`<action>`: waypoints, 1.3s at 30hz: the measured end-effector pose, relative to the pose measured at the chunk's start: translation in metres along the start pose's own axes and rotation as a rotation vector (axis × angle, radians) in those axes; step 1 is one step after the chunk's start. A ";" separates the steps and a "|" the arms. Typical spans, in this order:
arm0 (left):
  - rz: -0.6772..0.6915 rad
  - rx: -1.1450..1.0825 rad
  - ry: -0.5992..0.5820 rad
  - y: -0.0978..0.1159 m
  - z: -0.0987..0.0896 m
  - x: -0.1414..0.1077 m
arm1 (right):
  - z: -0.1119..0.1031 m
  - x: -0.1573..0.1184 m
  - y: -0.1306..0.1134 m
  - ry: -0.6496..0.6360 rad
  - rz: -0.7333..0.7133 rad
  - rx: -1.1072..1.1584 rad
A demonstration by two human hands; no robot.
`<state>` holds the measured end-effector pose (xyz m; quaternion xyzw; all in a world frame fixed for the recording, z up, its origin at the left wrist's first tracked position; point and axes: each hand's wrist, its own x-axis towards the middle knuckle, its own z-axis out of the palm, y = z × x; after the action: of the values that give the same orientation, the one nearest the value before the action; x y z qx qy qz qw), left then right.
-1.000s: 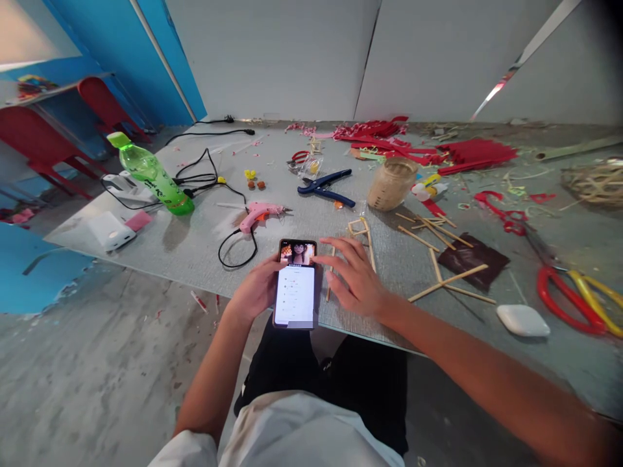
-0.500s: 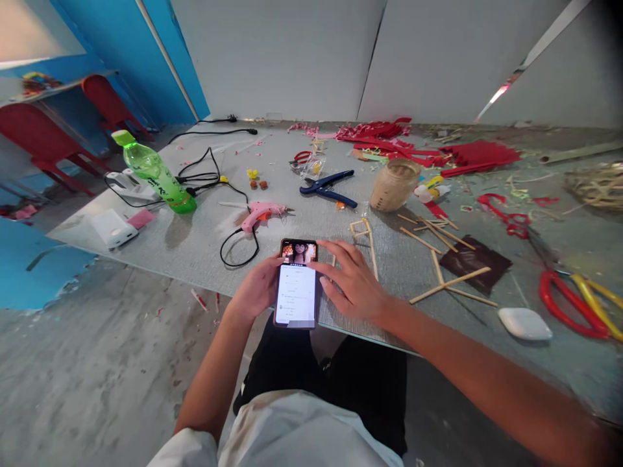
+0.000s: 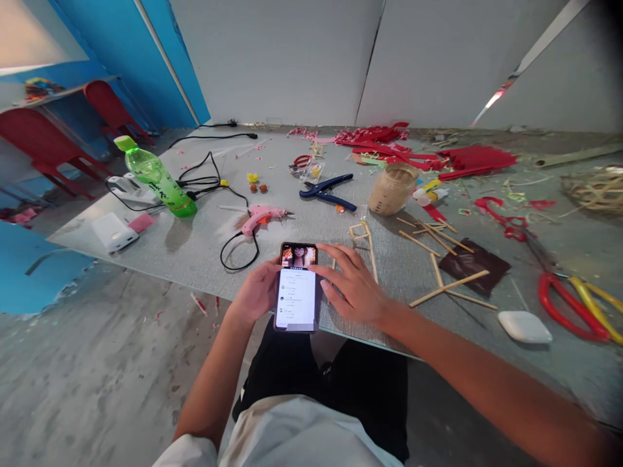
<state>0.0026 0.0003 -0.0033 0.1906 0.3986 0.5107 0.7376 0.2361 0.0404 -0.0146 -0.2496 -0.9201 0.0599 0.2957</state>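
A smartphone [image 3: 296,295] is held upright over the table's front edge, its lit screen showing a picture above lines of text. My left hand [image 3: 257,288] grips it from the left side, thumb along the edge. Spread fingers of my right hand [image 3: 353,282] reach the phone's right edge, with one fingertip over the screen below the picture. Partly under that hand lies a frame of thin wooden sticks [image 3: 372,253]. Beyond the phone rest a pink glue gun [image 3: 263,217] and blue-handled cutters [image 3: 327,191].
On the left of the table [image 3: 195,240] stand a green bottle [image 3: 156,175] and a white charger block [image 3: 114,232]. To the right are a jar [image 3: 392,188], loose sticks [image 3: 450,285], a brown packet [image 3: 474,264], a white case [image 3: 524,326] and red-handled scissors [image 3: 569,308]. Red paper [image 3: 477,161] lies behind.
Text on the phone screen has shifted to other lines. The phone sits slightly lower in view; both hands keep nearly the same pose.
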 end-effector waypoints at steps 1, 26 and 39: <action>-0.001 -0.004 -0.004 0.000 -0.001 0.000 | 0.000 0.000 0.000 -0.001 0.001 0.002; 0.061 0.157 -0.084 -0.002 -0.001 -0.005 | 0.000 -0.002 -0.001 -0.031 -0.090 0.046; 0.011 0.028 -0.148 -0.001 -0.016 0.004 | -0.005 -0.001 -0.003 0.008 -0.273 0.156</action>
<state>-0.0085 0.0014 -0.0155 0.2401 0.3491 0.4935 0.7596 0.2388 0.0372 -0.0100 -0.0987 -0.9370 0.0893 0.3230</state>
